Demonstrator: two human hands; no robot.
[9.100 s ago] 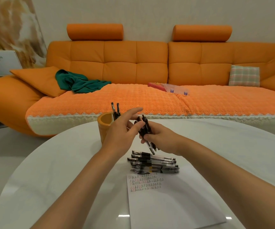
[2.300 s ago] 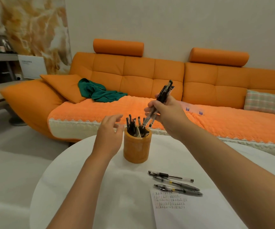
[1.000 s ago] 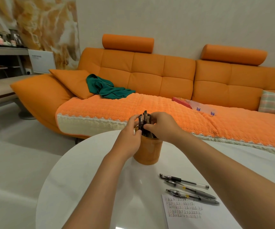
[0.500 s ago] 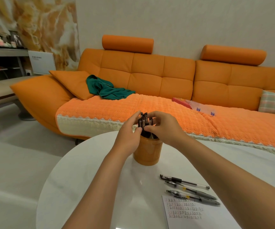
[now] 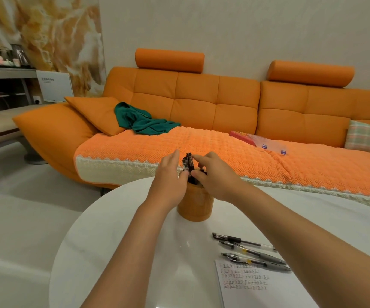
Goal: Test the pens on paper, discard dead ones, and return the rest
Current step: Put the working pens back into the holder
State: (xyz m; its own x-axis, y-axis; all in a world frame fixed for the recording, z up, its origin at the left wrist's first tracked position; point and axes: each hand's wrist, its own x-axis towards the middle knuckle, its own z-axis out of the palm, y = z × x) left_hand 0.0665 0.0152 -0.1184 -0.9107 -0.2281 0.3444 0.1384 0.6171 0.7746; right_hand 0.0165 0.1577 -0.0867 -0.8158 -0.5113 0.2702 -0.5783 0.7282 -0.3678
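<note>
The bundle of pens (image 5: pixel 188 165), which the right hand (image 5: pixel 213 177) held in the air above the cup (image 5: pixel 195 207) about two seconds earlier, now stands inside the cup at the centre of the frame. Half a second ago both hands were closed in around the pen tops. Now the left hand (image 5: pixel 169 176) has loosened: its fingers are straight and point up, and only the thumb touches the pens' left side. The right hand keeps a light pinch on the caps between thumb and forefinger, with the forefinger raised over the tops. How tight that pinch is I cannot tell.

This reads as the return step nearly done for this batch. The pens are seated, and the hands seem to be straightening them rather than carrying them. Three pens (image 5: pixel 249 252) lie side by side on the white tabletop (image 5: pixel 113 252) at lower right, their near ends just above the top edge of the paper (image 5: pixel 257 298). They are well apart from the cup, so they are probably the ones to sort next, either as dead or as not yet returned.

The pens in the cup are dark and slim with black caps and clips. They are packed close and roughly upright, with only their upper ends showing above the rim. The cup is orange, ribbed and cylindrical, and it stands upright. The paper carries several short rows of small scribble marks near its top edge.
</note>
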